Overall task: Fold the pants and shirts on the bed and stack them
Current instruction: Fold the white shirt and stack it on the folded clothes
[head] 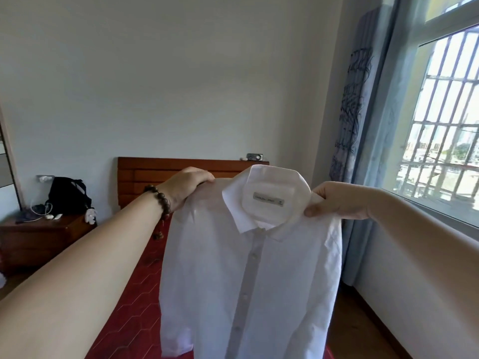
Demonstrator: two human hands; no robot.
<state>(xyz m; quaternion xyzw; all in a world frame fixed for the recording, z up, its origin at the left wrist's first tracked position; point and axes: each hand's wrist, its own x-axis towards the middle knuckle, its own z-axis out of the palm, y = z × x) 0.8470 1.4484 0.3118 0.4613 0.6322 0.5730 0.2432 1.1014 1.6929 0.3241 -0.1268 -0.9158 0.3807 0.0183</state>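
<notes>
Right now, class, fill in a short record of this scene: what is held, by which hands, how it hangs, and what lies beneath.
item held: white shirt
left hand: grips one shoulder
right hand: pinches the other shoulder
how it hangs: upright, collar on top, buttoned front facing the camera
beneath: bed with red cover
folding: not yet begun

1. The white shirt (248, 275) has a collar and buttons, and hangs upright in the air above the bed (134, 301), its front towards the camera.
2. It is unfolded; the collar is at the top, with a grey label inside the neck.
3. The button strip runs down the middle, closed.
4. Each shoulder is pinched by a hand.
5. The bed has a red patterned cover.
</notes>
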